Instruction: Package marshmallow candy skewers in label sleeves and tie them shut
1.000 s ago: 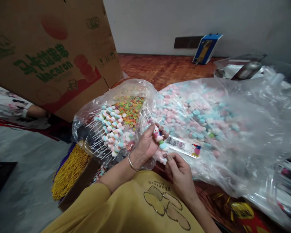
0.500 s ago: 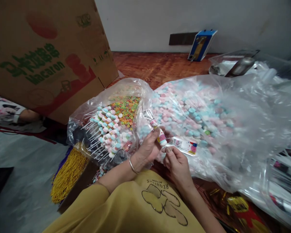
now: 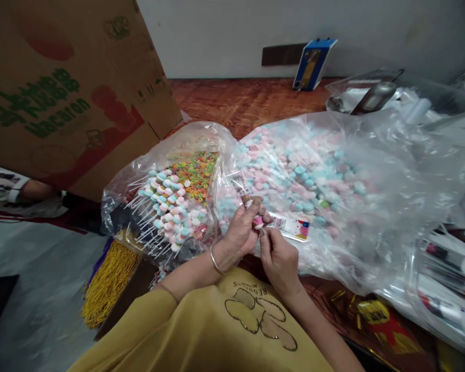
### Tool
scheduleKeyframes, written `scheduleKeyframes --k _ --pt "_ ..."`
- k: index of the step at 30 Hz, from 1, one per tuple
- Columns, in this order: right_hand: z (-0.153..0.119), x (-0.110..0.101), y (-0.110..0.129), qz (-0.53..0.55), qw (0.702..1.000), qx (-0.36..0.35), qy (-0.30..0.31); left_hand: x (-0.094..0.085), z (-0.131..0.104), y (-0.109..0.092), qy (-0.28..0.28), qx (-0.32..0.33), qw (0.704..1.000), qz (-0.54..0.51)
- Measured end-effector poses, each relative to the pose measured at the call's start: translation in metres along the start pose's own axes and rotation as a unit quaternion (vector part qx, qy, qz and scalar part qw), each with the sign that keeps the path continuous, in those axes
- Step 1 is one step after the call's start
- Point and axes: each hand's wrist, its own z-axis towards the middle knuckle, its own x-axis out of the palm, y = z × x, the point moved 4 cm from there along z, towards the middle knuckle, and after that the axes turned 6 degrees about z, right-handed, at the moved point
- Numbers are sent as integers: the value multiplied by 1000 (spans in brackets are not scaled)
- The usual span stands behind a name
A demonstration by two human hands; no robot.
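Observation:
Closed fingers of my left hand (image 3: pixel 243 227) hold a small marshmallow candy in a printed wrapper (image 3: pixel 258 222), with only its pink and white end showing. My right hand (image 3: pixel 277 253) pinches just below that end; what lies between its fingertips is too small to make out. Beyond my left fingers lies a clear labelled packet (image 3: pixel 238 184). Another printed packet (image 3: pixel 290 227) rests on the bag to the right. Under and beyond my hands spreads a big clear bag of pink, blue and white marshmallows (image 3: pixel 294 170).
Left of my hands, marshmallow sticks (image 3: pixel 165 201) lie on a bag of colourful ring candies (image 3: pixel 197 173). A large cardboard box (image 3: pixel 73 103) stands behind. A blue device (image 3: pixel 313 64) is by the wall, a metal bottle (image 3: pixel 377 97) at back right. Another person's arm (image 3: pixel 34 191) shows at left.
My left fingers have closed further over the wrapped candy, so less of it shows. My right hand has turned slightly, still pinching at the lower end. The view has shifted a little.

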Motion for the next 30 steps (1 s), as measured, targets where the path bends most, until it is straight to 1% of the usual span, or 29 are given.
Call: scheduleKeyframes --k 2,4,6,8,9,10,11,13,14,15,16,17,18,19,22,23,24,26,28,29,30 --pt "-2 -2 -2 24 999 27 23 -2 1 -3 -1 -4 1000 0" --pt "-6 -4 -3 25 997 45 49 -4 4 -11 -15 9 1000 -7" --pt "-12 -5 -4 24 996 60 59 -6 6 -18 -25 24 999 -12" --pt "-17 -5 -7 78 990 101 62 -6 6 -22 -20 24 999 -10" --pt "-19 -4 -9 138 978 139 70 -5 5 -23 -15 21 1000 -10" --pt "-22 -2 -11 220 954 185 83 -5 5 -23 -7 15 1000 -11" --pt "-24 1 -13 314 915 233 101 -4 4 -23 1 7 1000 -15" --pt "-27 7 -11 487 804 312 137 -3 3 -22 19 -15 999 -29" --pt "-27 8 -9 548 751 338 149 -3 2 -21 27 -24 999 -35" --pt "-27 10 -7 587 711 354 156 -3 1 -20 34 -29 998 -40" --pt "-26 11 -5 609 686 365 159 -2 0 -19 38 -30 998 -41" --pt "-25 12 -3 618 675 371 156 -2 -1 -16 42 -27 998 -39" --pt "-24 14 -2 617 677 372 148 -1 -3 -13 46 -24 998 -33" --pt "-22 15 -2 607 693 368 131 -1 -5 -8 50 -23 998 -23" --pt "-19 16 -7 534 775 330 70 -1 -12 7 55 -32 998 14" --pt "-19 16 -9 508 799 317 58 -2 -12 10 53 -39 998 23" --pt "-19 15 -11 488 816 306 53 -4 -12 11 49 -43 997 27" --pt "-22 13 -14 462 833 297 62 -7 -8 6 36 -37 998 21" --pt "-26 11 -15 434 848 293 82 -10 -2 -6 15 -8 1000 12" --pt "-27 9 -14 411 861 287 89 -11 1 -13 3 13 1000 13" --pt "-28 7 -14 377 880 274 90 -12 4 -20 -8 32 999 18"
